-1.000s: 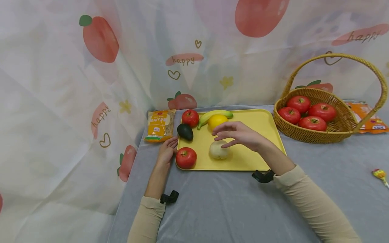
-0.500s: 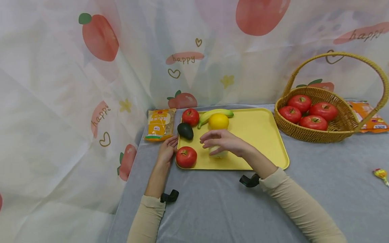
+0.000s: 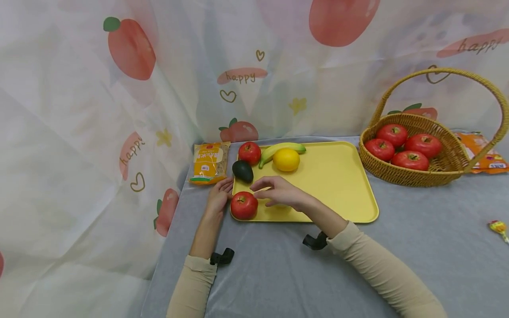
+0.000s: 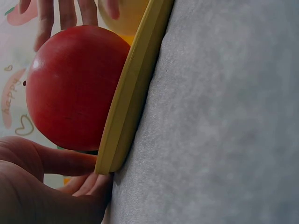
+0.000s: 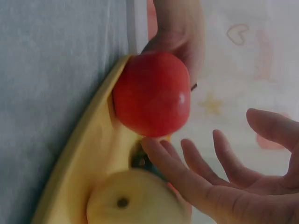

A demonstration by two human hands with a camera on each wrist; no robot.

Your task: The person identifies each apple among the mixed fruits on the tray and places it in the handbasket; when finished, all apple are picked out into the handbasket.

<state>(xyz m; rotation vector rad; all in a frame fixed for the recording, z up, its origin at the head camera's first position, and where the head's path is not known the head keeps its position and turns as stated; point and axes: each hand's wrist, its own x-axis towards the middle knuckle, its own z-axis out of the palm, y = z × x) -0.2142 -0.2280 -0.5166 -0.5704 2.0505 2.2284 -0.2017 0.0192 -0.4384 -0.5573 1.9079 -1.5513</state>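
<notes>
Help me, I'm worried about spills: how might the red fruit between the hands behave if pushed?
The red fruit may roll, being round, though the raised tray rim might check it. Its gloss hints at slippery handling.

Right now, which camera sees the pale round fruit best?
The right wrist view: the pale round fruit looks biggest, dark spot showing, though cut off below. In the head view, the right hand mostly hides it; the left wrist view shows just part.

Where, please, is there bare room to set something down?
The tray is bare from the lemon to the rim by the basket; so is the cloth in front, between the forearms. The tray's left side is crowded: two red fruits, avocado, banana.
</notes>
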